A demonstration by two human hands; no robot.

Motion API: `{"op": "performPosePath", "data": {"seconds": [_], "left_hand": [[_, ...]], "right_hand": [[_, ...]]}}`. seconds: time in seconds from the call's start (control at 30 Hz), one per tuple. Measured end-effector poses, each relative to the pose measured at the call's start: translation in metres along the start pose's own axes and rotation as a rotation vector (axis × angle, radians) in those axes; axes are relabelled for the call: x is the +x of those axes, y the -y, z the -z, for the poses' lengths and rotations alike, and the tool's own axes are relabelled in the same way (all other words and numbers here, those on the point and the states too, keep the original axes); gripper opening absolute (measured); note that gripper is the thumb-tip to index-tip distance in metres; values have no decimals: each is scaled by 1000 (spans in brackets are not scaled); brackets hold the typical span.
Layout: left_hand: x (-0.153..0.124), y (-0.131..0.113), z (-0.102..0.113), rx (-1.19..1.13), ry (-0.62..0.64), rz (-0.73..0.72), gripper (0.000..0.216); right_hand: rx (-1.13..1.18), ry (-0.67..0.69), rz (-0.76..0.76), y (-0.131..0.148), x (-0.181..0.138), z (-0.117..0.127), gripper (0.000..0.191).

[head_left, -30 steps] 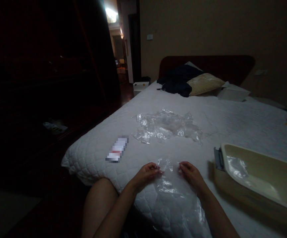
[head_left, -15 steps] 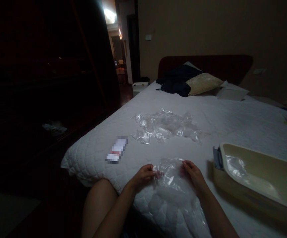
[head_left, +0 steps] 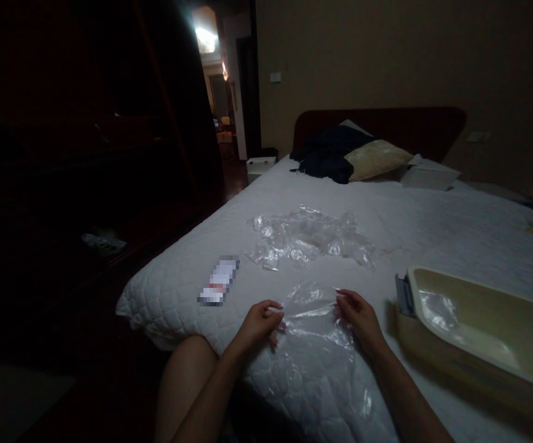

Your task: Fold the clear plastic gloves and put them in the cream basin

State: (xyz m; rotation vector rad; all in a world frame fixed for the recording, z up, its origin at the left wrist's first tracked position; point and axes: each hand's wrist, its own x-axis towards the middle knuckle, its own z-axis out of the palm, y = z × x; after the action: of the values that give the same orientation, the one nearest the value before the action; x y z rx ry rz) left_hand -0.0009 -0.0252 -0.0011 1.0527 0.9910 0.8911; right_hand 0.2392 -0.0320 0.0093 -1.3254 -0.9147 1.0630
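A clear plastic bag [head_left: 315,320] lies on the near corner of the white quilted bed [head_left: 432,227]. My left hand [head_left: 257,323] pinches its left edge with the fingers closed. My right hand [head_left: 358,317] pinches the right edge, also closed. The bag is stretched flat between the two hands. Farther up the bed lies a crumpled heap of more clear plastic bags [head_left: 307,237]. My bare knee [head_left: 185,381] shows below the left forearm.
A beige plastic bin [head_left: 482,332] holding a bit of clear plastic sits on the bed at right. A small blurred packet [head_left: 219,280] lies left of the hands. Dark clothing [head_left: 328,154] and pillows [head_left: 377,159] are at the headboard. The floor at left is dark.
The hands have moved a little apart and pulled the bag's top edge taut; the plastic, bunched half a second ago, now lies flatter on the quilt.
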Motion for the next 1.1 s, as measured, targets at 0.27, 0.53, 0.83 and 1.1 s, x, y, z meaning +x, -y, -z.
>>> {"op": "performPosePath", "data": {"seconds": [0.27, 0.53, 0.83, 1.1], "left_hand": [[3, 8, 2, 179, -187, -101, 38], [4, 5, 8, 429, -313, -173, 29], [-8, -18, 8, 633, -541, -278, 24], [4, -33, -23, 335, -250, -573, 20]], "right_hand": [[-290, 6, 209, -2, 35, -4, 39], [-511, -141, 254, -23, 52, -4, 43], [-141, -143, 130, -24, 49, 4, 39], [-134, -281, 228, 4, 26, -2, 25]]}}
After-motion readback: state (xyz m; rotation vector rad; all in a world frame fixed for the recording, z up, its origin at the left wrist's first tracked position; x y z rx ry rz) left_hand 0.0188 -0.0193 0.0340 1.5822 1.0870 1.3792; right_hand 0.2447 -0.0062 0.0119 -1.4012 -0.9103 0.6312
